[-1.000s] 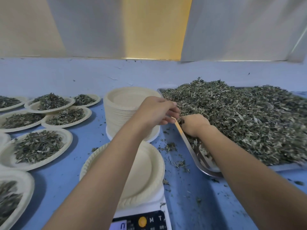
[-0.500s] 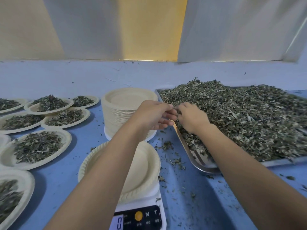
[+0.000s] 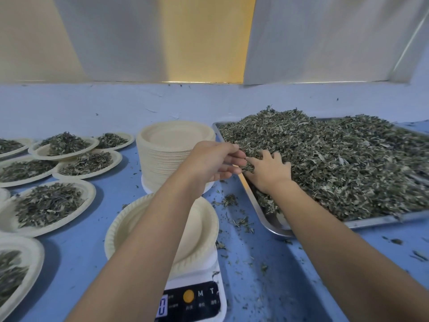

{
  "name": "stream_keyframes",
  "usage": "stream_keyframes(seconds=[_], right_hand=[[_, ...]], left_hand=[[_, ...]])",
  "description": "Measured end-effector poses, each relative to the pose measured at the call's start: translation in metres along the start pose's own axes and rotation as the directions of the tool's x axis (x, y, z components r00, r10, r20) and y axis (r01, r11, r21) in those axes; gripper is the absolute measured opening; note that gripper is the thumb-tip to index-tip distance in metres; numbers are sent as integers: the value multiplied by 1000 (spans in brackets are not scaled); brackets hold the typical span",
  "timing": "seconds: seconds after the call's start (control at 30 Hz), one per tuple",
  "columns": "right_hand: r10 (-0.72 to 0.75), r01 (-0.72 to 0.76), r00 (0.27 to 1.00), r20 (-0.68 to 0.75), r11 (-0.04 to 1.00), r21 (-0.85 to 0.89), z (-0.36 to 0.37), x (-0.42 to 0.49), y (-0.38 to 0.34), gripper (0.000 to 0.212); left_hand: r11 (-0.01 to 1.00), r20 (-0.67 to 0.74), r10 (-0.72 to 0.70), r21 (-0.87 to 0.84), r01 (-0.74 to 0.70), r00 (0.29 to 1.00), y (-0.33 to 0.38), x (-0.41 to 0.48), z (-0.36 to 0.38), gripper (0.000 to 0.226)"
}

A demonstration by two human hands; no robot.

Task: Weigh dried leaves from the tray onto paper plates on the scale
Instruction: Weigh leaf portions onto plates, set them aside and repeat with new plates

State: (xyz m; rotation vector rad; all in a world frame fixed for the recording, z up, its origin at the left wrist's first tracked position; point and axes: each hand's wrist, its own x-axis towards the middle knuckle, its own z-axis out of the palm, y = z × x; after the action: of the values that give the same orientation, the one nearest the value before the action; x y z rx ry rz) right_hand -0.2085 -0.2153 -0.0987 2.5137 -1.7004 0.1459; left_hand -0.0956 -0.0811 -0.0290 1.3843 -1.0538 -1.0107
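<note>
One tray [image 3: 371, 221], one scale [image 3: 197, 303], one plate stack [image 3: 171, 154], one bare plate [image 3: 204, 224], and seven filled plates [image 3: 89, 196] left of the fingers [image 3: 232, 162].

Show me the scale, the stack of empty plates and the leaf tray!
scale [image 3: 192, 300], head view, on its black button panel.
stack of empty plates [image 3: 174, 139], head view, on the top plate's middle.
leaf tray [image 3: 380, 220], head view, on its near metal rim.

The worktop [image 3: 267, 287] is covered in blue, flecked with dark crumbs. The plates [image 3: 111, 242] are coloured pale cream, their rims marked with fine ribbing. The leaves [image 3: 336, 163] are seen as dull grey-green with paler flecks. The tray [image 3: 383, 220] is finished in silver. The scale [image 3: 217, 261] is cased in white, its panel [image 3: 199, 307] set in black with an orange button [image 3: 188, 296] and white lettering.
</note>
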Motion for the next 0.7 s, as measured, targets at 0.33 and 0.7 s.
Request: stream_keyframes(seconds=[0.33, 0.7], right_hand=[[-13, 6, 999, 53, 991, 133, 4, -10, -12, 24], [229, -147, 972, -55, 774, 616, -2, -6, 6, 24]], left_hand=[[996, -35, -56, -65, 54, 998, -2, 0, 9, 23], [833, -160, -321, -517, 197, 934, -14, 21, 45, 26]])
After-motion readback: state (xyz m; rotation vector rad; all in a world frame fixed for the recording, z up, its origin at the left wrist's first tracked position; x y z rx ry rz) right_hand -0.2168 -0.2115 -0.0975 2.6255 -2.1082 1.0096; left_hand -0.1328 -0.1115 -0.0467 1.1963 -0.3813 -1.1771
